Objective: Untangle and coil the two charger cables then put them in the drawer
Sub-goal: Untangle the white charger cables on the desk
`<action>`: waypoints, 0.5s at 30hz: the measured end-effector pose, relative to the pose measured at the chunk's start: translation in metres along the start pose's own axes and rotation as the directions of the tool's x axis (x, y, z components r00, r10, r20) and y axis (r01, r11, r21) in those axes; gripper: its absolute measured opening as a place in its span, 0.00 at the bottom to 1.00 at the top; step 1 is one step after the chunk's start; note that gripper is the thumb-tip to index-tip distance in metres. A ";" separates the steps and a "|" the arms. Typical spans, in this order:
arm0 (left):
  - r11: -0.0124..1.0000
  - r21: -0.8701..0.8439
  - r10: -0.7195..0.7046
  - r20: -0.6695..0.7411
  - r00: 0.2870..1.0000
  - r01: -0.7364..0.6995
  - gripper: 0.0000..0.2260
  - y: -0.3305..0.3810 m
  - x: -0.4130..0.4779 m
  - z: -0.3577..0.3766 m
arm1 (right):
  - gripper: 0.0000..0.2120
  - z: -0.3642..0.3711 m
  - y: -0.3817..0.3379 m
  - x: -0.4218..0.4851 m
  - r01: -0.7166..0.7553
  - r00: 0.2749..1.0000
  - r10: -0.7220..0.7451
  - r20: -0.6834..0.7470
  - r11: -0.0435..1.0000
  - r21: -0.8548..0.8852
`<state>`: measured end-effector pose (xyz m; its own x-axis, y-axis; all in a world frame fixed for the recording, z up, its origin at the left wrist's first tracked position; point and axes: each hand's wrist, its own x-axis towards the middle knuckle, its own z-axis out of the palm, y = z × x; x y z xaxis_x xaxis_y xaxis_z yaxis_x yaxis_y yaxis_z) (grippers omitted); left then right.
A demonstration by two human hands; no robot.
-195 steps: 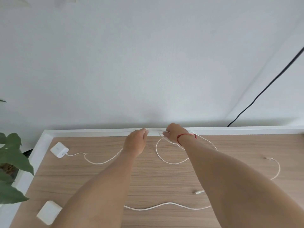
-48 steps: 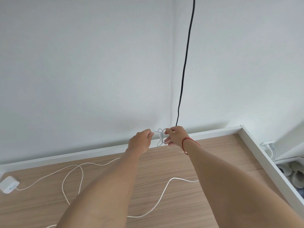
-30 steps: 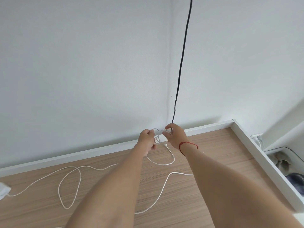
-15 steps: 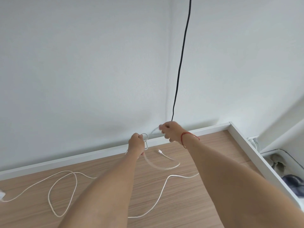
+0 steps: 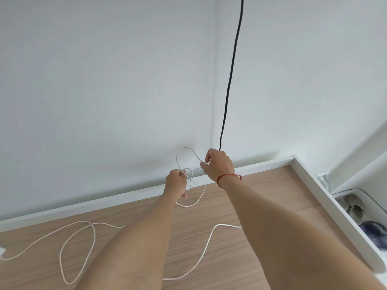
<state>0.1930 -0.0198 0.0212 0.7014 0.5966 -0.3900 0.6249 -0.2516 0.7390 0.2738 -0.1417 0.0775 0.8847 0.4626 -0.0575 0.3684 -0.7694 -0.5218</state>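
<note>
Both hands are raised near the table's back edge with a thin white charger cable (image 5: 184, 155) between them. My left hand (image 5: 175, 182) grips a small bundle of loops in that cable. My right hand (image 5: 217, 164), with a red string on its wrist, pinches the cable and lifts a fresh loop above the bundle. A slack length hangs below the hands onto the wood. A second white cable (image 5: 206, 245) trails across the wooden table. Another run loops to the left (image 5: 77, 233) toward a white charger block (image 5: 1, 251) at the frame's left edge. No drawer is in view.
The wooden table (image 5: 261, 185) has a raised white rim (image 5: 125, 197) along its back and right sides. A black cable (image 5: 230, 80) hangs down the wall corner behind my right hand. Beyond the right rim lie a white plug (image 5: 323, 177) and shoes (image 5: 356, 208).
My right hand has lifted the cable into a new raised loop above my left hand's bundle. The loose connector end seen below the hands half a second ago is no longer visible.
</note>
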 end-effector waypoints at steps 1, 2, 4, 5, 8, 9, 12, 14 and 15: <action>1.000 -0.001 -0.001 -0.001 1.000 0.001 0.14 0.000 0.000 0.000 | 0.09 0.004 -0.001 0.000 0.032 0.999 -0.032 -0.021 0.999 0.032; 1.000 -0.002 -0.003 -0.002 1.000 0.003 0.14 0.001 0.000 -0.001 | 0.13 0.008 -0.002 -0.001 0.058 0.998 -0.055 -0.031 0.995 0.083; 1.000 -0.014 -0.018 -0.009 1.000 0.018 0.13 0.000 0.001 -0.004 | 0.20 0.012 -0.007 -0.003 0.036 0.996 -0.017 -0.091 0.977 0.212; 0.999 -0.026 -0.031 -0.012 0.999 0.031 0.13 0.000 0.002 -0.005 | 0.21 0.013 -0.008 -0.002 -0.030 0.986 0.073 -0.151 0.962 0.271; 0.998 -0.044 -0.052 -0.008 0.999 0.051 0.14 -0.001 0.002 -0.008 | 0.21 0.014 -0.010 0.006 -0.363 0.900 0.421 -0.113 0.867 0.340; 0.998 -0.032 -0.050 -0.006 0.999 0.050 0.14 -0.001 0.001 -0.009 | 0.23 0.016 -0.010 0.007 -0.405 0.898 0.439 -0.040 0.857 0.320; 0.998 0.055 -0.009 0.005 1.000 0.009 0.13 0.002 -0.002 -0.008 | 0.24 0.022 -0.016 0.006 -0.299 0.954 0.278 0.115 0.843 0.448; 0.991 0.124 0.042 0.024 0.999 -0.044 0.12 0.005 -0.005 -0.007 | 0.22 0.028 -0.021 0.005 -0.245 0.968 0.172 0.183 0.814 0.527; 0.985 0.154 0.067 0.039 0.997 -0.072 0.11 0.006 -0.007 -0.007 | 0.22 0.030 -0.025 0.006 -0.229 0.969 0.138 0.203 0.807 0.544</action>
<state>0.1899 -0.0199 0.0322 0.7545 0.5484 -0.3607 0.6179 -0.4082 0.6719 0.2615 -0.1065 0.0642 0.8504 0.4319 -0.3005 -0.0602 -0.4875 -0.8711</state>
